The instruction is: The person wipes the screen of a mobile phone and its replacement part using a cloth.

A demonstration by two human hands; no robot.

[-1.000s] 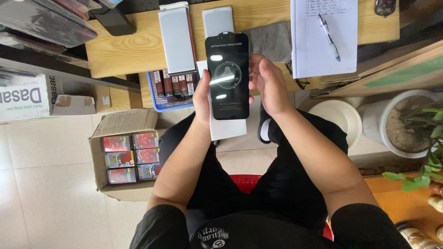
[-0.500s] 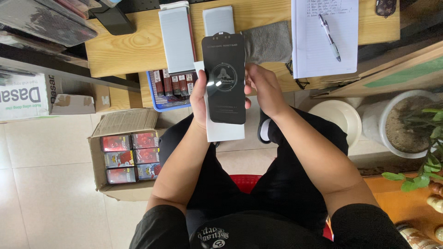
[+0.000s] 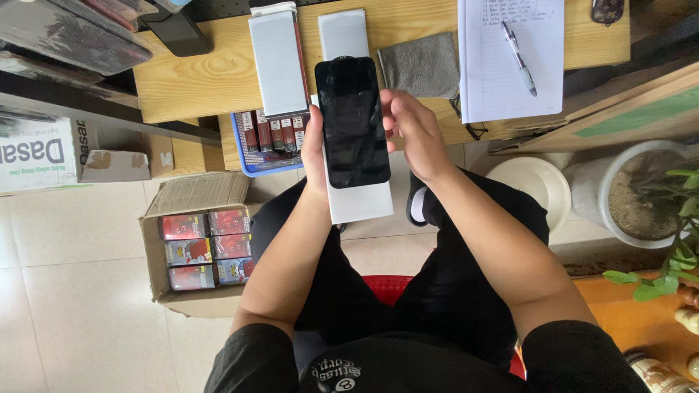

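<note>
Two cardboard boxes are seen at the left of the frame: a closed printed one (image 3: 44, 153) and, below it, an open carton (image 3: 196, 251) filled with small red packs. A blue tray (image 3: 251, 149) of dark packs sits under the worktop (image 3: 196, 80) edge. At centre, a black screen protector (image 3: 352, 122) is held upright over a white flat box (image 3: 360, 200); the left hand (image 3: 314, 153) is wrapped around their left edge, the right hand (image 3: 411, 135) is closed on the right edge. A grey cloth (image 3: 421, 65) lies behind, and a pen (image 3: 518, 58) rests on lined paper (image 3: 510, 80) at upper right.
</note>
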